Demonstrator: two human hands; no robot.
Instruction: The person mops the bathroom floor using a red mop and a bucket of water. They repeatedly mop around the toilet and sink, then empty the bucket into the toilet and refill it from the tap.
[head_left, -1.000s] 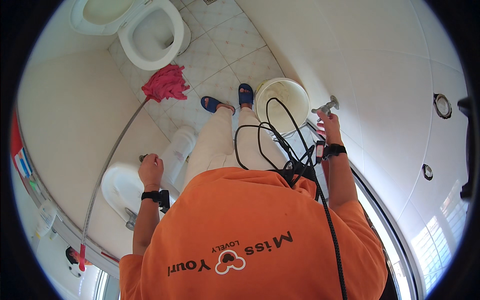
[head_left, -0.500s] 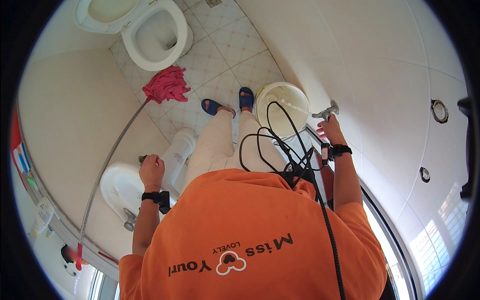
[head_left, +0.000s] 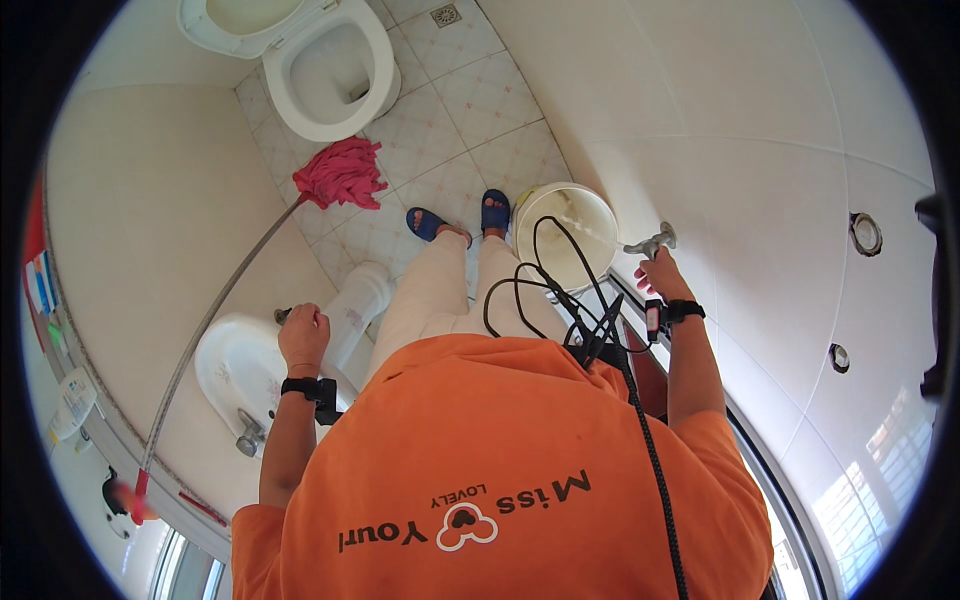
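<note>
My right hand (head_left: 660,274) is at a metal tap (head_left: 652,242) on the right wall, its thumb side against the tap and the other fingers curled below. Water runs from the tap into a white bucket (head_left: 564,250) standing on the floor beside my feet. My left hand (head_left: 303,334) hangs over the far edge of a white washbasin (head_left: 228,375), fingers curled in. A small dark fitting (head_left: 282,315) shows right beside its knuckles; whether the hand touches it, or holds anything, is hidden.
A pink mop head (head_left: 342,174) lies on the tiles in front of a toilet (head_left: 335,75) with its lid up; its long handle (head_left: 215,305) leans along the left wall. Black cables (head_left: 560,275) dangle in front of my legs. A floor drain (head_left: 446,15) is farther off.
The view has shifted slightly. My right hand stays at the tap, and water still flows into the bucket. My left hand keeps nearly the same place and curl.
</note>
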